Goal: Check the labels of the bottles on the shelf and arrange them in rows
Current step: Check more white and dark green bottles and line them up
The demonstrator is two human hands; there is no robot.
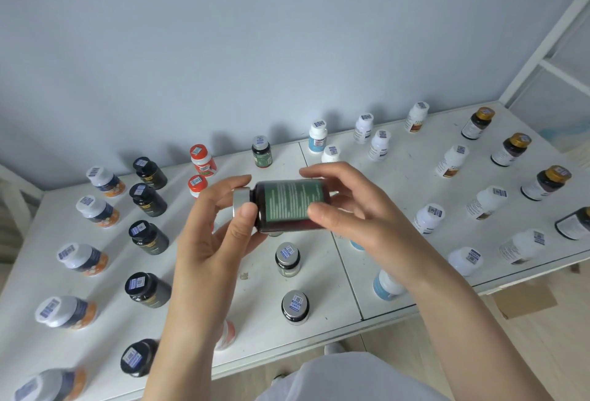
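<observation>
Clearly mid label-check, the left hand (220,231) pinches the silver cap and the right hand (344,209) grips the dark bottle (289,205) held sideways between them; next it wants standing with the matching green-labelled bottle (261,151) beyond the fingers.

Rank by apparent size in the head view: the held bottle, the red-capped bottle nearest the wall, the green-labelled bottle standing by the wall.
1. held bottle: largest, but closest to the camera.
2-3. red-capped bottle and green-labelled bottle look about alike; not ranked.
</observation>
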